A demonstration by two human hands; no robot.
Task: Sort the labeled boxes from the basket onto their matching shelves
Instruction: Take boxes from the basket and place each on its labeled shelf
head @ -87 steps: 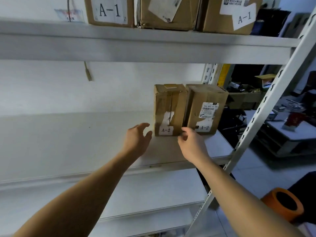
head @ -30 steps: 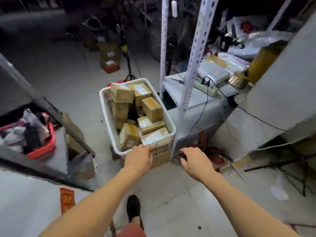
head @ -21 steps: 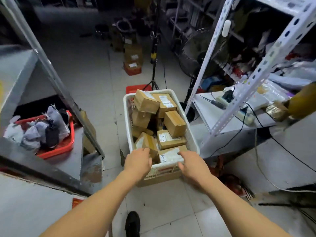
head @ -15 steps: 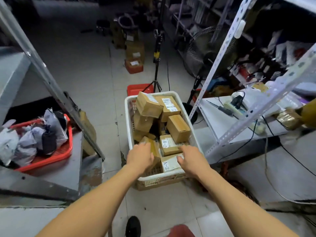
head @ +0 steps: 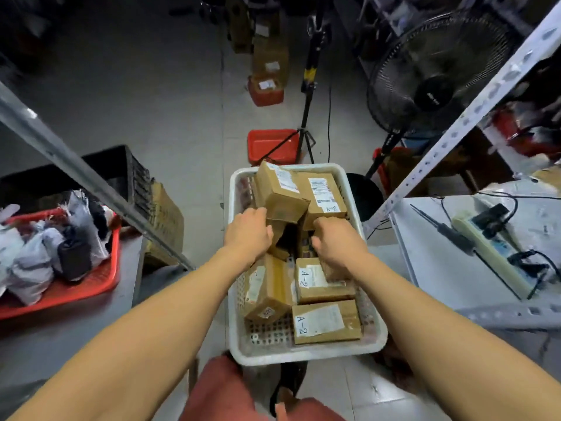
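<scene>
Two hands: both are sunk into the white basket (head: 306, 354) at lower centre of the frame.
Left hand (head: 247, 233): fingers are curled downward against a small brown box (head: 280, 238) in the middle of the basket; the fingertips are hidden behind the box above, so the grip cannot be told for certain.
Right hand (head: 337, 243): fingers are bent down into the gap among the boxes; what they pinch, if anything, cannot be told.
Basket: moulded plastic, rectangular with rounded corners and perforated walls; it is set on the tiled floor.
Top box (head: 280, 191): plain cardboard with a printed sticker, tilted, resting on others at the far end.
Far right box (head: 321, 192): cardboard, with a barcode label (its handwritten mark is too blurred to read).
Near boxes: two flat cardboard boxes, one (head: 326, 322) at the near wall and one (head: 318, 282) just behind it, both marked A-2 on white paper.
Taped box (head: 268, 290): cardboard with glossy tape, leaning at near left; its label is unreadable.
Shelf upright (head: 473, 107): pale perforated metal, slanting across the upper right.
Red tray (head: 76, 287): plastic mesh, at left, cut off by the frame edge.
Fan (head: 434, 71): black wire cage, upper right, partly hidden by the upright.
</scene>
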